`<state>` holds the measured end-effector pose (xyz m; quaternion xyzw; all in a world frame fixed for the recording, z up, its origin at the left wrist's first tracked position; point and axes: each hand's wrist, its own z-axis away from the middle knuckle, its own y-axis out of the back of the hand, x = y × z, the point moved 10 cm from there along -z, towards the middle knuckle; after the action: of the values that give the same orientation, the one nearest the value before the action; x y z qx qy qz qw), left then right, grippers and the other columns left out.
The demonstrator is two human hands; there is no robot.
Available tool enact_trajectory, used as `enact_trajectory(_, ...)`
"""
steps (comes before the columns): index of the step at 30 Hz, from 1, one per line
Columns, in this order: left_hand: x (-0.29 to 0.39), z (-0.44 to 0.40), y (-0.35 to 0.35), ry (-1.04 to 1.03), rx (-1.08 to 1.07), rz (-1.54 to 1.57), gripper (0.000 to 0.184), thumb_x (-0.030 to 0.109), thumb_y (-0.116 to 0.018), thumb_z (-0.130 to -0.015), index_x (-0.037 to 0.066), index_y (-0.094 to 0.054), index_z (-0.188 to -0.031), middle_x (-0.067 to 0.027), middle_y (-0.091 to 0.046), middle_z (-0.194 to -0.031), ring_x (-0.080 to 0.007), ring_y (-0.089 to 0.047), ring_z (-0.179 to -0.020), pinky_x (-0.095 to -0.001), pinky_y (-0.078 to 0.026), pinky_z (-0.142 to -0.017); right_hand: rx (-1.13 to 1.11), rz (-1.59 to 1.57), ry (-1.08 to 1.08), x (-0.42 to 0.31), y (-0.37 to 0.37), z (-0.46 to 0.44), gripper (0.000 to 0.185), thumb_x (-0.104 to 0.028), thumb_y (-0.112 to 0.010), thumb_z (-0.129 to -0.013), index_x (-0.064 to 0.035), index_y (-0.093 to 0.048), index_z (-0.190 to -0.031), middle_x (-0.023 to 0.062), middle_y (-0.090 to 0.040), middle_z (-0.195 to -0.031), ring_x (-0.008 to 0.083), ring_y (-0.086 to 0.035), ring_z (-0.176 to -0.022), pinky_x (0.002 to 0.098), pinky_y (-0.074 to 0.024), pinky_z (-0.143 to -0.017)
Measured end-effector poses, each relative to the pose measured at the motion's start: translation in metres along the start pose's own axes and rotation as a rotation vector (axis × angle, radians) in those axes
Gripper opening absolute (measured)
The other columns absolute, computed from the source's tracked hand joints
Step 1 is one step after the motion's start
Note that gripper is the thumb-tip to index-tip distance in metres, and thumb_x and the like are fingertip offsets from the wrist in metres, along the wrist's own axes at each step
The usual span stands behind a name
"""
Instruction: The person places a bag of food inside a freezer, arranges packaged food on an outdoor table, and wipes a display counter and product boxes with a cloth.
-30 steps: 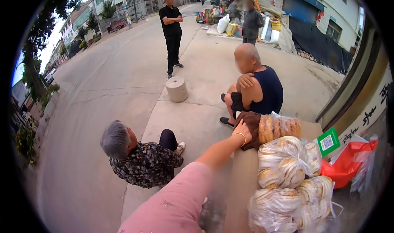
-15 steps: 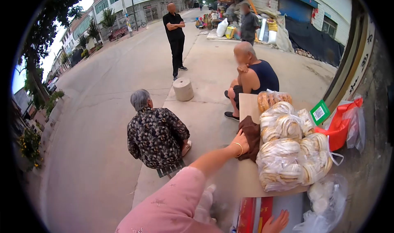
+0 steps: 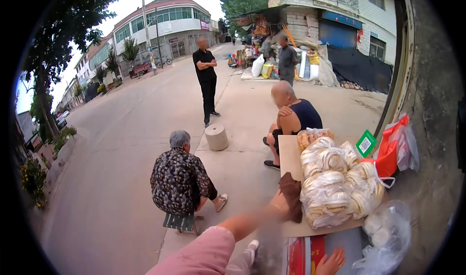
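Observation:
My left hand (image 3: pixel 280 203), blurred by motion and with a bracelet at its wrist, is closed on a brown cloth (image 3: pixel 291 192) at the left edge of a tan board (image 3: pixel 290 153). To the right of the cloth, clear bags of pale layered bread (image 3: pixel 327 197) lie piled on the board. A bag of browner bread (image 3: pixel 313 137) sits at the far end. Near the bottom edge, my right hand (image 3: pixel 331 262) holds nothing, its fingers stretched out over a red and grey surface (image 3: pixel 318 248) below the board.
A seated person in a flowered shirt (image 3: pixel 178 180) and one in a dark vest (image 3: pixel 307 115) are nearby. Two people stand beyond a stone cylinder (image 3: pixel 216 137). Right of the bread are a green code card (image 3: pixel 366 143), a red bag (image 3: pixel 387 153) and a clear bag (image 3: pixel 383 234).
My left hand has drawn the brown cloth nearer along the board's left edge. My right hand has come into view at the bottom. The view has shifted, and the person in flowered clothing has turned away.

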<state>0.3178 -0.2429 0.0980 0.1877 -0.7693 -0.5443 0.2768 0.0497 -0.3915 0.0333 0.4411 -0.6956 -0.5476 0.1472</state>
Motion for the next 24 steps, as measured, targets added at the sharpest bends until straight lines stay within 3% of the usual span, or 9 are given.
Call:
enact_trajectory(1, 0.004, 0.009, -0.012, -0.037, -0.020, -0.048, 0.054, 0.035, -0.042, -0.087, 0.019, -0.038, -0.139, -0.0140, -0.039, -0.141, -0.0311, -0.029, -0.135, -0.0477, -0.017, -0.111, -0.021, 0.108, 0.043, 0.002, 0.006, 0.010, 0.047, -0.030, -0.051, -0.087, 0.0033, -0.052, -0.120, 0.0200, -0.052, -0.126, 0.0354, -0.044, -0.121, 0.0496, -0.0290, -0.105)
enact_trajectory(5, 0.032, 0.035, -0.007, -0.119, 0.017, -0.127, 0.054, 0.034, -0.040, -0.088, 0.017, -0.037, -0.140, -0.0143, -0.038, -0.142, -0.0305, -0.029, -0.135, -0.0476, -0.017, -0.111, -0.081, 0.102, 0.027, -0.002, 0.012, 0.010, 0.046, -0.031, -0.052, -0.087, 0.0028, -0.054, -0.118, 0.0188, -0.051, -0.127, 0.0362, -0.043, -0.122, 0.0498, -0.0290, -0.105)
enact_trajectory(6, 0.042, 0.039, -0.004, -0.116, -0.114, -0.191, 0.054, 0.033, -0.040, -0.089, 0.014, -0.037, -0.140, -0.0145, -0.039, -0.142, -0.0306, -0.029, -0.135, -0.0473, -0.015, -0.112, -0.022, -0.023, 0.019, 0.006, 0.002, 0.014, 0.043, -0.015, -0.055, -0.083, 0.0044, -0.046, -0.120, 0.0239, -0.043, -0.130, 0.0368, -0.035, -0.128, 0.0511, -0.0213, -0.108)
enact_trajectory(9, 0.054, 0.044, 0.007, -0.084, -0.127, -0.002, 0.054, 0.031, -0.040, -0.088, 0.010, -0.038, -0.138, -0.0146, -0.041, -0.140, -0.0307, -0.030, -0.135, -0.0473, -0.016, -0.112, -0.008, -0.009, 0.029, 0.004, 0.003, 0.013, 0.040, -0.016, -0.054, -0.083, 0.0048, -0.048, -0.117, 0.0238, -0.044, -0.130, 0.0367, -0.034, -0.128, 0.0506, -0.0215, -0.108)
enact_trajectory(12, 0.061, 0.038, 0.021, -0.067, -0.176, -0.016, 0.052, 0.030, -0.040, -0.088, 0.008, -0.043, -0.135, -0.0148, -0.043, -0.138, -0.0303, -0.031, -0.134, -0.0477, -0.016, -0.111, 0.018, 0.025, 0.059, 0.004, 0.002, 0.014, 0.041, -0.016, -0.055, -0.083, 0.0047, -0.048, -0.117, 0.0237, -0.044, -0.129, 0.0368, -0.035, -0.127, 0.0504, -0.0218, -0.108)
enact_trajectory(20, 0.019, 0.007, -0.068, -0.022, -0.161, -0.091, 0.041, 0.025, -0.045, -0.084, 0.006, -0.056, -0.119, -0.0138, -0.054, -0.126, -0.0294, -0.041, -0.125, -0.0493, -0.019, -0.108, -0.030, 0.025, 0.052, 0.003, 0.003, 0.016, 0.039, -0.017, -0.053, -0.085, 0.0034, -0.047, -0.119, 0.0225, -0.043, -0.130, 0.0365, -0.034, -0.129, 0.0509, -0.0204, -0.109)
enact_trajectory(23, 0.020, 0.010, -0.070, -0.059, -0.168, -0.117, 0.042, 0.026, -0.042, -0.087, 0.004, -0.056, -0.120, -0.0176, -0.055, -0.122, -0.0335, -0.045, -0.119, -0.0511, -0.027, -0.102, -0.022, 0.011, 0.066, 0.003, 0.004, 0.016, 0.039, -0.017, -0.053, -0.086, 0.0026, -0.047, -0.119, 0.0221, -0.043, -0.131, 0.0360, -0.034, -0.129, 0.0510, -0.0210, -0.109)
enact_trajectory(24, 0.017, 0.010, -0.073, -0.047, -0.084, -0.116, 0.042, 0.025, -0.042, -0.087, 0.005, -0.054, -0.122, -0.0162, -0.053, -0.126, -0.0332, -0.041, -0.124, -0.0515, -0.023, -0.105, -0.013, 0.006, 0.075, 0.002, 0.005, 0.015, 0.039, -0.017, -0.053, -0.087, 0.0022, -0.047, -0.119, 0.0218, -0.042, -0.131, 0.0358, -0.034, -0.128, 0.0510, -0.0214, -0.109)
